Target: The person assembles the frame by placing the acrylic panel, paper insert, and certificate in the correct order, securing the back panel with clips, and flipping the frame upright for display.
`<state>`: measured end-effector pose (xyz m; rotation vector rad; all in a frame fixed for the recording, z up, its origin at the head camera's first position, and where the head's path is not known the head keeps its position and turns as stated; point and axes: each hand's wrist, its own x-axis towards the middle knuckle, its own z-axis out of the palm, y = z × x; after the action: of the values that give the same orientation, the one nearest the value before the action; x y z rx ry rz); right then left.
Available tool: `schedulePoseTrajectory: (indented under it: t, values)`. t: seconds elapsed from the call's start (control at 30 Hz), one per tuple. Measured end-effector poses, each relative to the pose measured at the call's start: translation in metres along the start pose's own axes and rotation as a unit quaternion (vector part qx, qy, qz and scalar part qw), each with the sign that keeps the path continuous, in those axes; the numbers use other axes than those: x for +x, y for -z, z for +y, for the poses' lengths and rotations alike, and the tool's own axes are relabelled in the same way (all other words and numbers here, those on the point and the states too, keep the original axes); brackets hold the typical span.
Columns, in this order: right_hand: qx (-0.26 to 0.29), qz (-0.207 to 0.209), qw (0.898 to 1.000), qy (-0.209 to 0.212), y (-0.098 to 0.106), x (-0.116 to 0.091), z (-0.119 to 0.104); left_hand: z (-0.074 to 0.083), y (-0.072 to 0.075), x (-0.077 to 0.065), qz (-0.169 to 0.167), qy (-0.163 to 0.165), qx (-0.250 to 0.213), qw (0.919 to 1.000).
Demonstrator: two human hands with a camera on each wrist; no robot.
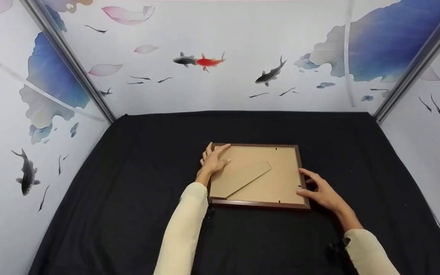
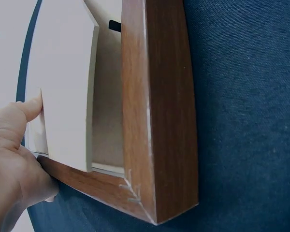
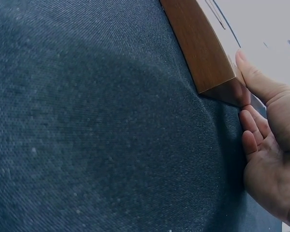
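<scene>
A picture frame (image 1: 258,204) with a dark brown wooden rim lies face down on the black cloth. Its beige backing board (image 1: 250,156) faces up, and a slanted easel stand (image 1: 245,175) lies almost flat across it. My left hand (image 1: 213,162) grips the frame's left side near the far corner, thumb over the board and fingers along the outer edge. In the left wrist view, the thumb touches the stand's edge. My right hand (image 1: 321,191) holds the right side, its thumb on the rim and fingers against the outer side. The far fingertips are partly hidden.
Black cloth (image 1: 128,214) covers the table around the frame. White panels (image 1: 235,34) printed with fish and petals enclose the back and both sides, joined by grey metal posts (image 1: 71,61). Small black tabs (image 1: 279,201) sit along the rim's inner edge.
</scene>
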<state>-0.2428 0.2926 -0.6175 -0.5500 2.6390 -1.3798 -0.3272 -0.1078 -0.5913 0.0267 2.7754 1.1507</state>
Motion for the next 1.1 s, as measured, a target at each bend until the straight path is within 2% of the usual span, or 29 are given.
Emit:
schedulePoseTrajectory:
  t: [0.17, 0.53, 0.8, 0.97, 1.1]
  values:
    - [0.001, 0.000, 1.000, 0.005, 0.000, -0.001, -0.001, 0.000, 0.001, -0.001, -0.008, 0.000, 0.001, 1.0000]
    - [-0.003, 0.004, 1.000, 0.017, -0.002, 0.002, -0.002, 0.000, 0.004, 0.003, 0.006, -0.006, 0.016, 0.9998]
    - [-0.008, 0.005, 1.000, 0.009, 0.000, 0.001, -0.002, 0.001, 0.009, -0.003, -0.022, -0.020, 0.045, 0.9985]
    - [-0.010, 0.003, 1.000, 0.008, -0.001, 0.001, -0.001, 0.000, 0.013, 0.000, -0.048, -0.028, 0.037, 0.9977]
    - [-0.006, 0.002, 1.000, 0.009, -0.001, 0.002, -0.002, -0.006, 0.020, 0.003, -0.063, -0.051, 0.010, 0.9966]
